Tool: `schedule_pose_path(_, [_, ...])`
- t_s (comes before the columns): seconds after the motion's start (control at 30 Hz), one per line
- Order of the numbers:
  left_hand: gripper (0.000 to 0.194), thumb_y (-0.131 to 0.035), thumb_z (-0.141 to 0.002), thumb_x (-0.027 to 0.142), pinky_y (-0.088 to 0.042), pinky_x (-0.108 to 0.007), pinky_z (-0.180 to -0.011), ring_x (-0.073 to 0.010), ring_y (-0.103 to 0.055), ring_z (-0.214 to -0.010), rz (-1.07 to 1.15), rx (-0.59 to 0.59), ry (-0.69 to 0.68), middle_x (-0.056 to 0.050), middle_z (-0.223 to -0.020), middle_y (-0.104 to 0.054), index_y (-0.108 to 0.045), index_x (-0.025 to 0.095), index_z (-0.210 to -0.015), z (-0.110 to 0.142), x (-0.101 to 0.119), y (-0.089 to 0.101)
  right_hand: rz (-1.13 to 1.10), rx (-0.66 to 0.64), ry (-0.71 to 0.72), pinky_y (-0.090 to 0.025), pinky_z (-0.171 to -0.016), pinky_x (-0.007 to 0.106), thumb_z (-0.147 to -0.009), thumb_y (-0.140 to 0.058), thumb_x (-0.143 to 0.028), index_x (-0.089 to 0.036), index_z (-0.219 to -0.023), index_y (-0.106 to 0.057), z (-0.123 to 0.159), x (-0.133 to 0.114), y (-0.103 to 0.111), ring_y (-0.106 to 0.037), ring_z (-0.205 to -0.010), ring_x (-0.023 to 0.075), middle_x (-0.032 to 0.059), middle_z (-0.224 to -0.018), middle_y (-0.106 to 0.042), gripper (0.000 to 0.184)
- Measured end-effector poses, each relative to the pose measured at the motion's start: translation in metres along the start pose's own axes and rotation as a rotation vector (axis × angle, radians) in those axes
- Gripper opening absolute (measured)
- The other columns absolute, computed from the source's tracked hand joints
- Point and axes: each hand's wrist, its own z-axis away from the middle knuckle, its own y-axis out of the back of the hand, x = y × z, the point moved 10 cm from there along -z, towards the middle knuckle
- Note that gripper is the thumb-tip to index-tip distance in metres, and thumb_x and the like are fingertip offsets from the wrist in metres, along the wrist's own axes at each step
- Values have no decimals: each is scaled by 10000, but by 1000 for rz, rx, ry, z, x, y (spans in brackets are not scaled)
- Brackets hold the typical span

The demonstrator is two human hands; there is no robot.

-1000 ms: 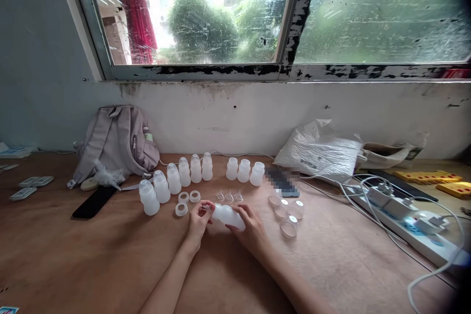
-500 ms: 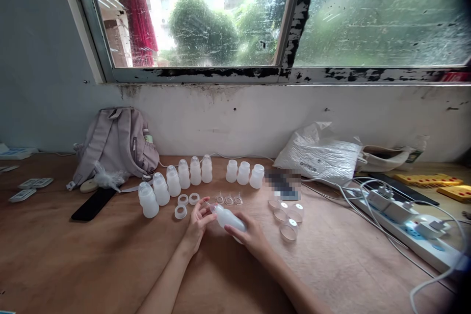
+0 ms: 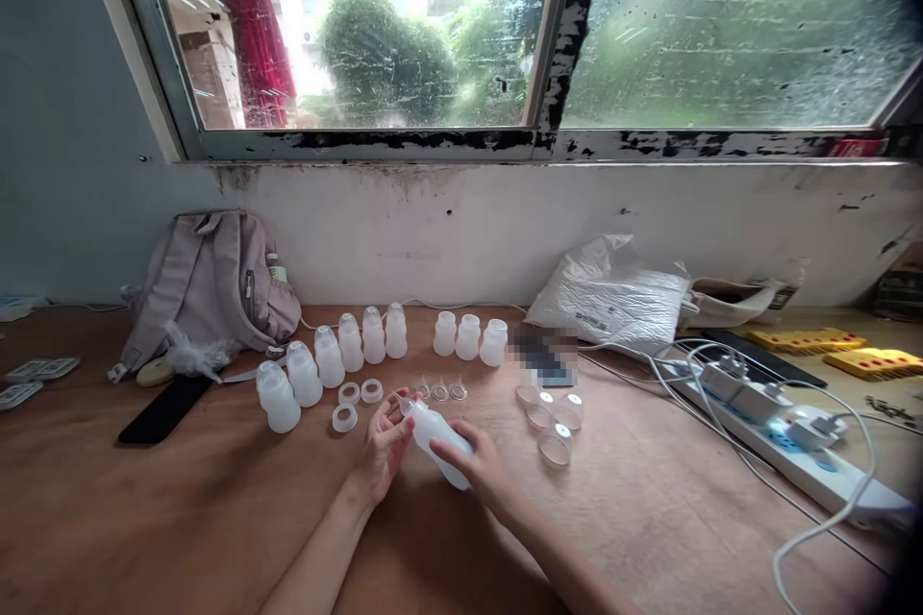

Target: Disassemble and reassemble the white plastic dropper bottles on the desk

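My right hand (image 3: 482, 469) grips a small translucent white bottle (image 3: 436, 433), tilted with its neck toward the upper left. My left hand (image 3: 383, 447) pinches at the bottle's neck, fingers curled around its top. Beyond my hands lie three white rings (image 3: 350, 394) and three clear nipples (image 3: 439, 391). A curved row of capped bottles (image 3: 329, 357) stands behind them, with three uncapped bottles (image 3: 468, 337) to its right. Clear round caps (image 3: 554, 447) lie to the right of my hands.
A grey backpack (image 3: 209, 280) leans on the wall at left, with a black phone (image 3: 163, 408) in front of it. A white plastic bag (image 3: 612, 300), a power strip (image 3: 779, 432) with cables and yellow trays (image 3: 806, 341) sit at right on the wooden table (image 3: 144, 519).
The bottle has tipped from lying nearly level to pointing up-left, and both hands have drawn slightly nearer to me. The view has shifted a little to the right.
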Motion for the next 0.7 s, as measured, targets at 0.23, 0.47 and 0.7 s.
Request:
schedule_pose_path(0.23, [472,-604,-694,407,-470,-297,-678,-213,-615,-801,-79,207,67,-104,-896,-648,-521,154,-1084,9,-22,12,285,136,310,-438,-714,317,-687,-603,-346,-209,-982,-568,14,-26,-6,-550,-816,217,58,-910,-604,327])
schedule_pose_path(0.47, [423,-578,-629,259,-466,-276,-622,-207,-621,-747,-185,350,-59,-55,-747,-667,-583,139,-1035,11,-12,24,-208,-79,-107,-346,-393,190,-665,-605,-450,-171,-765,-547,5,12,-31,-491,-505,112,-23,-607,-533,302])
schedule_pose_path(0.7, [429,-609,-636,329,-469,-269,-604,-208,-614,-751,-231,214,-106,-62,-771,-657,-580,145,-1022,7,1,7,-539,-190,-192,-290,-319,162,-670,-594,-501,-176,-787,-484,8,14,-47,-448,-435,85,-33,-591,-507,362])
